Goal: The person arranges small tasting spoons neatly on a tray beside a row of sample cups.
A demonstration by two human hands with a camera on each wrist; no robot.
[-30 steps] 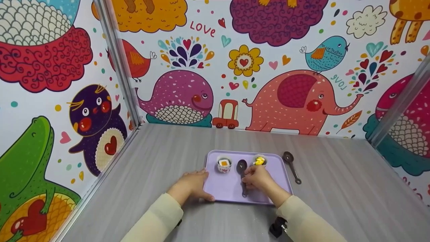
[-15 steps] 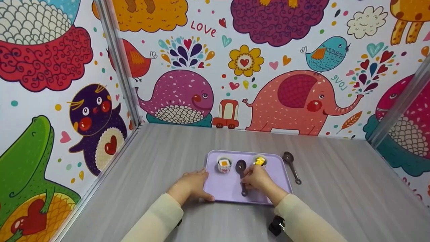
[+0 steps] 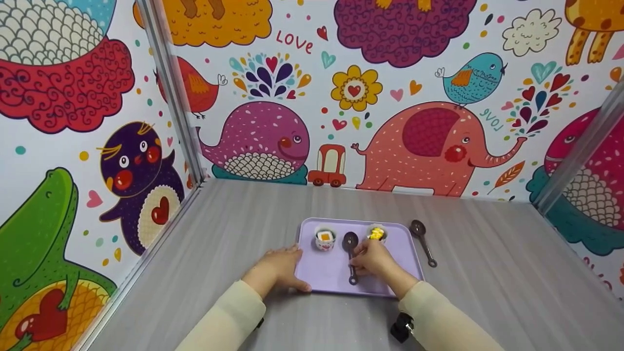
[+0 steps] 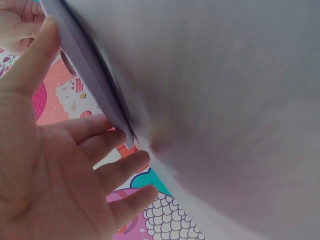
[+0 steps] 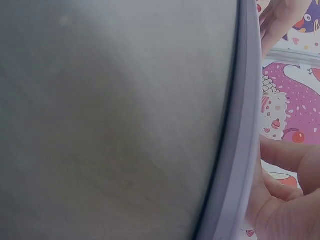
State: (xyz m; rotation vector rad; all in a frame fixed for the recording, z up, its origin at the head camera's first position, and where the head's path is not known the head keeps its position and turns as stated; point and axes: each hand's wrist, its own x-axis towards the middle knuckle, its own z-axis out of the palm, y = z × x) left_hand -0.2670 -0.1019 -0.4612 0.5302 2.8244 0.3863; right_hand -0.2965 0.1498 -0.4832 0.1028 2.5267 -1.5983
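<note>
A lilac tray (image 3: 319, 273) lies on the table. My left hand (image 3: 277, 269) rests against its left side, thumb at the front corner; the left wrist view shows the fingers spread along the tray's rim (image 4: 92, 70). With my right hand (image 3: 375, 258) I pinch the handle of a dark brown spoon (image 3: 350, 241) over the middle of the tray, its bowl pointing to the back. To its left stands a small patterned cup (image 3: 325, 245) with a white and orange piece inside. Behind my right hand is another cup with yellow pieces (image 3: 377, 233), partly hidden.
A second dark brown spoon (image 3: 425, 242) lies on the grey table (image 3: 243, 214) just right of the tray. Printed panels with cartoon animals (image 3: 419, 146) enclose the table at the back and sides, joined by metal posts (image 3: 170, 92).
The handle end of the spoon in my right hand has shifted slightly to the left. My left hand and the tray stay where they were.
</note>
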